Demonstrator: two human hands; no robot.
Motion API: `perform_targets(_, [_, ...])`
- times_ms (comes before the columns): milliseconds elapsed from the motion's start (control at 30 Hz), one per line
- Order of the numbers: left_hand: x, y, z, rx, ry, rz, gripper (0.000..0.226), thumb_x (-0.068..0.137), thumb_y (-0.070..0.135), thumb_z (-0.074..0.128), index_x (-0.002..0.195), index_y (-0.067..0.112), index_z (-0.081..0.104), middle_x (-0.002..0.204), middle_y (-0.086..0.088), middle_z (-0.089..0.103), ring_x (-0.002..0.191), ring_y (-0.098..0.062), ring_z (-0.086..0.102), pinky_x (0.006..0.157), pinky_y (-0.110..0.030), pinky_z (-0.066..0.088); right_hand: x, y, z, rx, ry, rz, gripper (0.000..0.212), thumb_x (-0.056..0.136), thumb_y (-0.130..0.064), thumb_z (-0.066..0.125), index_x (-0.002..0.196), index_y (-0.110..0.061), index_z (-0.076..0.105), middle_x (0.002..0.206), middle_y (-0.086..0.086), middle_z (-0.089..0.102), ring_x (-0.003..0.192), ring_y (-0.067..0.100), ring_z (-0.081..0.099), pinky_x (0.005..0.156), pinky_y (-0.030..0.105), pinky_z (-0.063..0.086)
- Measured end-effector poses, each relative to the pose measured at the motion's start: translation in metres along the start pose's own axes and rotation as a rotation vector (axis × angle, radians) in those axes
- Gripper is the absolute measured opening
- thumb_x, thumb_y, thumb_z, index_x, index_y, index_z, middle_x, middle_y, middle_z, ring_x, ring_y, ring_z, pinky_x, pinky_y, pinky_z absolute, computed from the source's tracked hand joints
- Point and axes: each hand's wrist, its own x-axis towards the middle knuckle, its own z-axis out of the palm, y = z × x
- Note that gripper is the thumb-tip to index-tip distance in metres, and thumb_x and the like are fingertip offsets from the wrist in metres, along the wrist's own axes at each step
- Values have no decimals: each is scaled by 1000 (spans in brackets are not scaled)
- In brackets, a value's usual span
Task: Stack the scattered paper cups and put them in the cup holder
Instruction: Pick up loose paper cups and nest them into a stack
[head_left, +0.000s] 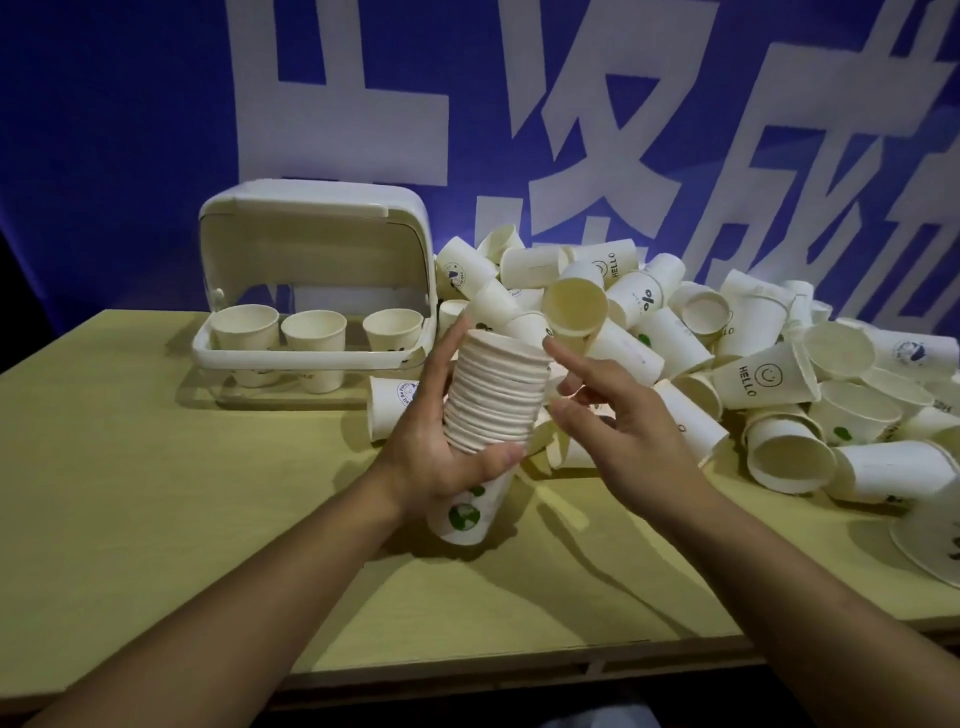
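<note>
My left hand (436, 447) grips a tall stack of nested white paper cups (493, 400), tilted slightly, its bottom cup showing a green print. My right hand (618, 421) hovers just right of the stack with fingers loosely spread, holding nothing. A large pile of scattered paper cups (727, 364) lies on its right, some printed "HELLO". The white cup holder (311, 291) stands at the back left with its lid raised; three cup stacks stand in its slots.
The yellow-green table (182, 493) carries everything; its front edge runs below my forearms. One loose cup (389, 405) lies between the holder and my left hand. A blue banner with white characters (467, 104) hangs behind.
</note>
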Motion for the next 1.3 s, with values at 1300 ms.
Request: perform_targets(1300, [15, 9, 67, 83, -153, -1, 127, 71, 39, 89, 135, 76, -14, 143, 22, 41, 118, 0, 58, 91, -26, 54, -5, -25, -51, -65, 198, 56, 68, 85, -48, 71, 141, -53, 33, 117, -30, 48, 97, -20, 55, 69, 13, 55])
